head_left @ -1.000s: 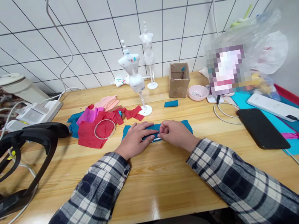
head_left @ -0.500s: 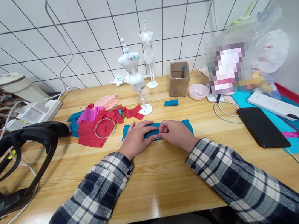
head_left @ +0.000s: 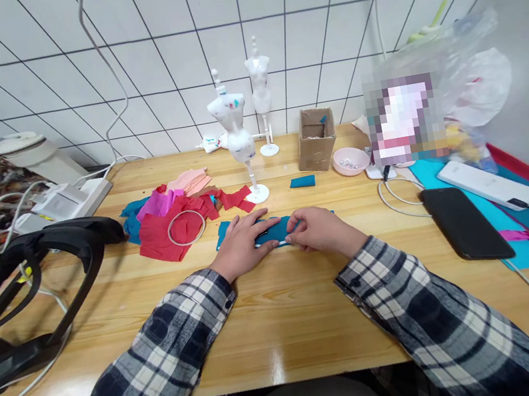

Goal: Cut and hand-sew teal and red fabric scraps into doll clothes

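Note:
A piece of teal crepe paper (head_left: 277,230) lies flat under both hands, with a thin white strip (head_left: 277,244) along its near edge. My left hand (head_left: 239,246) rests on the paper's left part, fingers spread and thumb at the near edge. Farther right, my right hand (head_left: 318,233) is closed in a pinch at that edge, where the white strip meets its fingertips. The paper's right end is mostly covered by this hand. Behind the hands lies a small teal paper piece (head_left: 302,181).
Crumpled red crepe paper (head_left: 164,235) with a bangle-like ring (head_left: 186,228) lies left. White mannequin stands (head_left: 237,128), a cardboard box (head_left: 315,139) and a pink bowl (head_left: 351,162) stand behind. A black phone (head_left: 466,225) lies right; a black headset frame (head_left: 78,269) sits left.
My right hand has slid a little to the right along the paper's near edge, baring more of the teal paper and white strip between the hands. My left hand stays put.

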